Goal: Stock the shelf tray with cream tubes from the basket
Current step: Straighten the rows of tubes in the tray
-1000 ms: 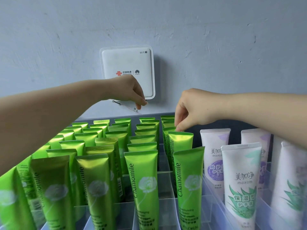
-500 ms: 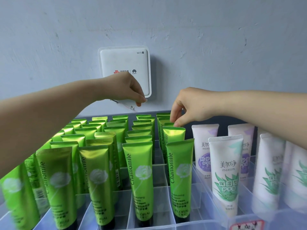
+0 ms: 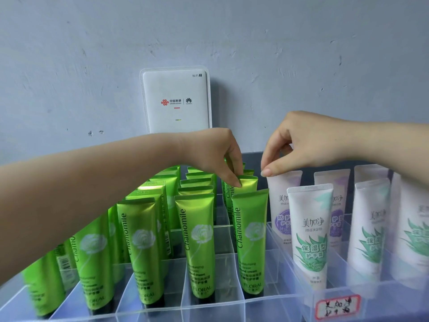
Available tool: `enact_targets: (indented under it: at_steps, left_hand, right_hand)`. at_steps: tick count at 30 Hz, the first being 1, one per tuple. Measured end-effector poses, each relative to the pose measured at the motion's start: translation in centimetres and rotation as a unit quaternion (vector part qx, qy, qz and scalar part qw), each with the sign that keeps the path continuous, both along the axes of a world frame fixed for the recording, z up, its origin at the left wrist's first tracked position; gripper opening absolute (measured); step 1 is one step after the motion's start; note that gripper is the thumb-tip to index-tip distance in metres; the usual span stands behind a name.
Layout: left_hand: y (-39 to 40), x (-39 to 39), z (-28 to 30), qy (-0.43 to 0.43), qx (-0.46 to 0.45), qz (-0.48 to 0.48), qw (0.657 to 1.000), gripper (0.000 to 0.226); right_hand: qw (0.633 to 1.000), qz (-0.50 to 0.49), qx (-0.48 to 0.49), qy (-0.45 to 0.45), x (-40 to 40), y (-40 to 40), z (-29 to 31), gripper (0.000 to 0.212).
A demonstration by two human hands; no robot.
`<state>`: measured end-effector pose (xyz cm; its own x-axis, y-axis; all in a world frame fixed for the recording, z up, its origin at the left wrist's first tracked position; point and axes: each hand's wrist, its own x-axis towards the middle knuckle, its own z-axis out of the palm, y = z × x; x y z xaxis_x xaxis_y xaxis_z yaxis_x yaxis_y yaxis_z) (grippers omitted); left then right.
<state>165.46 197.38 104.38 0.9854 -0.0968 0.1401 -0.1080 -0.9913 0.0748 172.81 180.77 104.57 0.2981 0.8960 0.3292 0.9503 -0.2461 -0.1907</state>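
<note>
The left hand [image 3: 216,156] pinches the top edge of a green tube [image 3: 247,182] that stands second in the rightmost green row of the clear tray [image 3: 209,307]. The right hand [image 3: 294,147] hangs just beside it with fingers curled and thumb and forefinger pressed together, holding nothing I can see, above a white tube [image 3: 282,205]. More white tubes stand to the right of the green tube. Behind it, a router [image 3: 175,101] is on the wall [image 3: 69,54].
</note>
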Motion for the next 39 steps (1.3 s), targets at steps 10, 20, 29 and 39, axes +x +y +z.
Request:
enact_targets:
  at_steps: [10, 20, 29, 39]
  left_hand:
    - [0.0, 0.3, -0.2, -0.01, 0.0, 0.007, 1.0, 0.013]
    - [-0.2, -0.2, -0.6, -0.02, -0.014, 0.024, 0.999, 0.007]
    - [-0.4, -0.8, -0.5, -0.021, -0.029, 0.034, 0.999, 0.013]
    - [-0.1, -2.3, 0.8, -0.134, -0.038, 0.09, 0.986, 0.003]
  right_hand:
    - [0.996, 0.067, -0.032, 0.047, -2.7, 0.4, -0.6, 0.012]
    - [0.998, 0.064, 0.023, -0.011, -2.8, 1.3, -2.3, 0.005]
    - [0.999, 0.035, 0.039, -0.005, -3.6, 0.3, -2.6, 0.011]
    - [0.997, 0.041, 0.065, -0.004, -3.0, -1.8, -1.2, 0.012]
